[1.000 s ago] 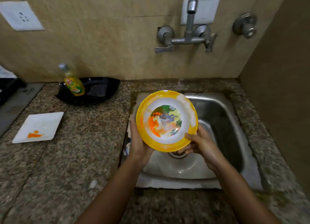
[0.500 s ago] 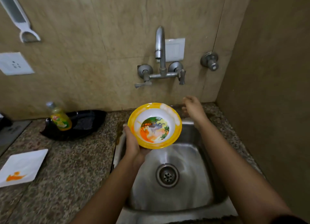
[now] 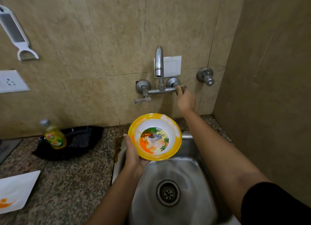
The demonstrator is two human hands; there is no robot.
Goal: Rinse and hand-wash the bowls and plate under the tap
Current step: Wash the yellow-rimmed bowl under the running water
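We see a tan tiled wall (image 3: 117, 39) filling the upper half, and below it a speckled stone counter (image 3: 67, 182) that runs off the left and bottom edges. A steel sink (image 3: 198, 170) is set into it, its near rim cut off, its drain (image 3: 168, 192) in plain sight.

On the counter, a black tray (image 3: 84, 140) sits against the wall; what lies in it is too dark to make out. A white plate (image 3: 16, 191) with an orange smear lies at the left edge, only partly in frame.

Over the sink's back left corner, the left hand (image 3: 133, 155) grips the yellow-rimmed bowl (image 3: 154, 137). Its thumb is hooked on the rim, and its fingers are hidden underneath. The bowl tilts toward us, streaked with orange and white residue over its printed picture.

The tap (image 3: 159, 63) stands on the wall above the bowl. The right hand (image 3: 186, 100) reaches up to the right handle (image 3: 182, 88), fingertips closed on it. The hand is blurred and covers most of the handle.

A soap bottle (image 3: 54, 135) stands in front of the tray, its label unreadable. A grater (image 3: 15, 32) hangs at the far left, its top cut off.
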